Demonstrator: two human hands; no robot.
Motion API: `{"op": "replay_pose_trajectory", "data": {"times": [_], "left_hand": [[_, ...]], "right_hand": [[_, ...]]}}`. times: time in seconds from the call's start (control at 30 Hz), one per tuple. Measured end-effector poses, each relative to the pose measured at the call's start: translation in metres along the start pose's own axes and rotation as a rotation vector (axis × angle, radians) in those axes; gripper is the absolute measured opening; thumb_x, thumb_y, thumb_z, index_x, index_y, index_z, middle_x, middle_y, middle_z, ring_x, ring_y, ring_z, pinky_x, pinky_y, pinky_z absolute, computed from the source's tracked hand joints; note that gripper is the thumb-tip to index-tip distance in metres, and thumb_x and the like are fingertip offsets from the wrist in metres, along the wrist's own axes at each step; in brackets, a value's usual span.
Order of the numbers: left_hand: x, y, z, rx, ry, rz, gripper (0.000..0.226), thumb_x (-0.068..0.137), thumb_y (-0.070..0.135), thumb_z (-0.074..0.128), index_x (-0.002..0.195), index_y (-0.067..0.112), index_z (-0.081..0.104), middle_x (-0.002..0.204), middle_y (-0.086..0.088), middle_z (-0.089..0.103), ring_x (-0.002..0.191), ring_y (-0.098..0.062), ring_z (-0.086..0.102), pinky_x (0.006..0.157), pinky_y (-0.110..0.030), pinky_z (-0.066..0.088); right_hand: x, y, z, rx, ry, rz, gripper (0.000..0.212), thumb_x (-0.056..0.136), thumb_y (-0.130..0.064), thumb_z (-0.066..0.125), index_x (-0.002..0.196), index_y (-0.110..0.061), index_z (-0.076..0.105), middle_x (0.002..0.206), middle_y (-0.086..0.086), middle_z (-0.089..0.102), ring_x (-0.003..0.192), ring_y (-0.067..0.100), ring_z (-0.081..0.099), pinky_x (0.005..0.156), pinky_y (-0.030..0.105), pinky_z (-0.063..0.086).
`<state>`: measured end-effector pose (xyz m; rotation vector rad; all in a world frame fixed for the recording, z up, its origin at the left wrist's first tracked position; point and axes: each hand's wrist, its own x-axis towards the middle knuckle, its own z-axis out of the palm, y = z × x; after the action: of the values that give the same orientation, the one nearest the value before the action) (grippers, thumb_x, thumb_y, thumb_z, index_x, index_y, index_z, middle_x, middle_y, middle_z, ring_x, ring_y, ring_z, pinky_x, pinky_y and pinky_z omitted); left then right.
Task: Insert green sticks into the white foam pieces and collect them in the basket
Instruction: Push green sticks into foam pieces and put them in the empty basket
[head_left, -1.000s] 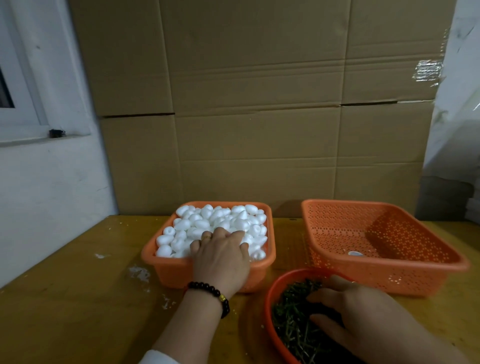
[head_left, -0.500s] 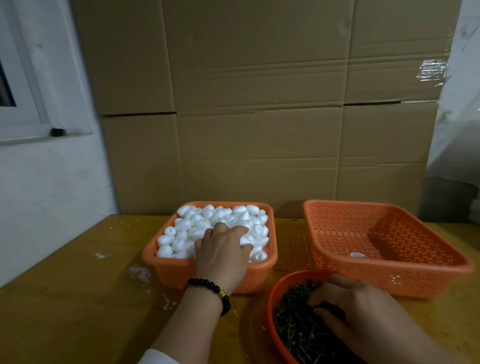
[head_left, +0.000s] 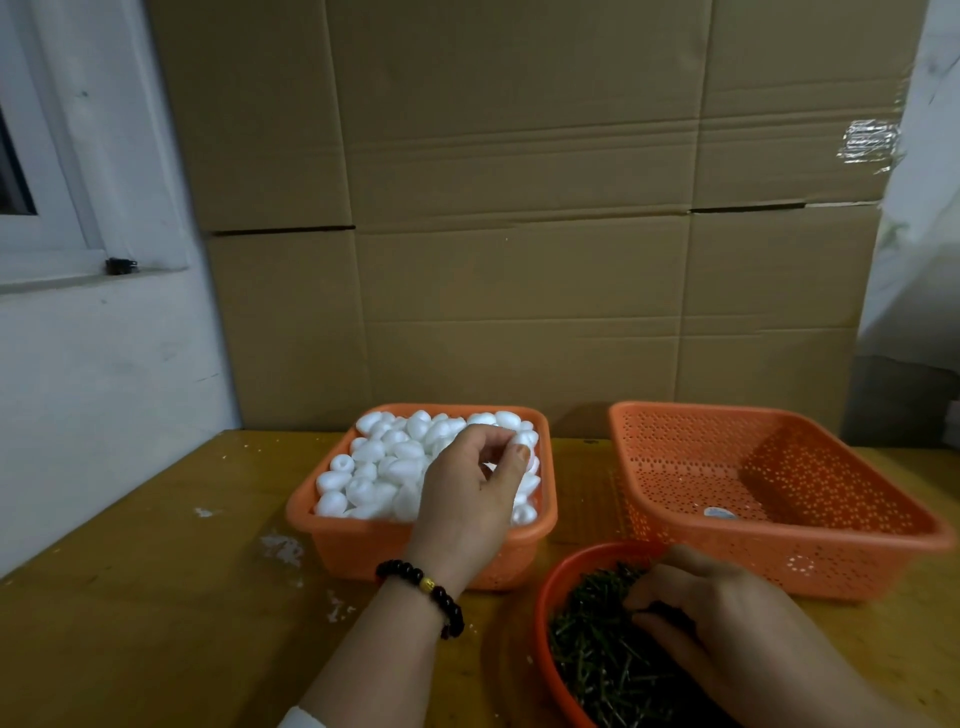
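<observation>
1. Over the orange tub (head_left: 358, 540) of white foam pieces (head_left: 382, 467), the left hand (head_left: 470, 499) pinches one foam piece (head_left: 522, 440) between thumb and fingertips
2. Nearer, the right hand (head_left: 727, 618) rests in the red bowl (head_left: 543, 613), fingers curled into the green sticks (head_left: 597, 660); whether they grip one I cannot tell
3. Right of the tub sits the perforated orange basket (head_left: 675, 519) on the wooden table (head_left: 130, 597)

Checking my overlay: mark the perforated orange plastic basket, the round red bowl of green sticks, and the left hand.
Perforated orange plastic basket (head_left: 675, 415): head view, far rim.
Round red bowl (head_left: 543, 603): head view, left rim.
Left hand (head_left: 467, 499): head view, back of hand.
</observation>
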<state>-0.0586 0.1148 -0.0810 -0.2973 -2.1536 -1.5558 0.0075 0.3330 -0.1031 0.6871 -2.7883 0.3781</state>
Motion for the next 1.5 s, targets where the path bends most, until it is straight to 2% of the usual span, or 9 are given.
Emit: {"op": "replay_pose_trajectory", "data": {"times": [0.17,0.3,0.47,0.73,1.03,1.17,1.33,1.43,1.5], "left_hand": [[-0.006,0.010,0.008,-0.316,-0.100,-0.147,0.027,0.100,0.019,0.046,0.106,0.038,0.064,0.071,0.022,0.063,0.059,0.006,0.053,0.058,-0.012,0.046],[-0.008,0.018,0.012,-0.621,-0.170,-0.306,0.020,0.101,0.016,0.045,0.104,0.017,0.065,0.078,0.000,0.064,0.061,-0.007,0.048,0.057,-0.022,0.043],[-0.010,0.020,0.014,-0.858,-0.260,-0.491,0.019,0.096,0.023,0.053,0.104,0.007,0.055,0.078,-0.006,0.063,0.063,-0.011,0.052,0.055,-0.023,0.046],[-0.018,0.020,0.023,-1.016,-0.335,-0.646,0.030,0.079,0.033,0.068,0.093,0.006,0.064,0.078,-0.010,0.067,0.066,-0.017,0.065,0.055,-0.026,0.053],[-0.023,0.017,0.032,-1.075,-0.323,-0.669,0.015,0.081,0.003,0.066,0.096,0.002,0.063,0.090,-0.018,0.068,0.075,-0.022,0.068,0.062,-0.027,0.057],[-0.025,0.015,0.035,-1.019,-0.314,-0.650,0.021,0.086,-0.007,0.060,0.105,0.002,0.066,0.092,-0.017,0.069,0.077,-0.021,0.068,0.065,-0.027,0.057],[-0.027,0.016,0.037,-0.944,-0.335,-0.616,0.032,0.092,-0.009,0.049,0.116,0.006,0.064,0.112,-0.014,0.068,0.079,-0.016,0.065,0.068,-0.026,0.054],[-0.028,0.017,0.038,-0.983,-0.344,-0.627,0.030,0.095,-0.006,0.043,0.117,0.007,0.059,0.109,-0.014,0.071,0.077,-0.016,0.064,0.064,-0.026,0.053],[-0.029,0.017,0.038,-1.022,-0.355,-0.644,0.029,0.096,-0.005,0.040,0.116,0.006,0.057,0.106,-0.015,0.072,0.077,-0.018,0.064,0.062,-0.026,0.052]], "right_hand": [[0.000,-0.002,0.000,0.038,0.037,0.020,0.013,0.088,-0.039,0.062,0.100,-0.039,0.068,0.098,-0.026,0.055,0.088,-0.002,0.060,0.077,0.020,0.050],[0.000,-0.001,0.003,0.033,0.068,0.020,0.023,0.092,-0.046,0.053,0.111,-0.042,0.064,0.103,-0.028,0.054,0.096,-0.003,0.058,0.082,0.017,0.048],[0.001,-0.002,0.005,0.063,0.097,0.034,0.025,0.092,-0.044,0.054,0.114,-0.040,0.064,0.108,-0.025,0.058,0.099,-0.001,0.059,0.085,0.019,0.048],[-0.002,-0.002,0.006,0.140,0.273,0.033,0.014,0.079,-0.025,0.076,0.084,-0.033,0.064,0.078,-0.022,0.060,0.066,-0.003,0.059,0.060,0.023,0.051],[0.000,0.002,0.011,0.222,0.420,-0.066,0.023,0.077,-0.011,0.075,0.093,-0.028,0.071,0.090,-0.019,0.061,0.079,-0.006,0.061,0.068,0.016,0.050],[0.001,0.001,0.012,0.259,0.510,-0.118,0.022,0.081,-0.010,0.069,0.098,-0.025,0.072,0.093,-0.017,0.061,0.083,-0.006,0.061,0.071,0.012,0.049],[0.001,0.002,0.013,0.297,0.612,-0.174,0.021,0.077,-0.007,0.065,0.094,-0.019,0.071,0.091,-0.014,0.062,0.084,-0.005,0.061,0.073,0.009,0.046],[0.001,0.002,0.013,0.308,0.634,-0.193,0.016,0.081,-0.015,0.060,0.092,-0.018,0.070,0.090,-0.013,0.061,0.084,-0.003,0.061,0.072,0.010,0.046],[0.001,0.002,0.014,0.315,0.649,-0.196,0.016,0.079,-0.011,0.062,0.092,-0.017,0.070,0.090,-0.012,0.062,0.084,-0.002,0.060,0.073,0.010,0.045]]}}
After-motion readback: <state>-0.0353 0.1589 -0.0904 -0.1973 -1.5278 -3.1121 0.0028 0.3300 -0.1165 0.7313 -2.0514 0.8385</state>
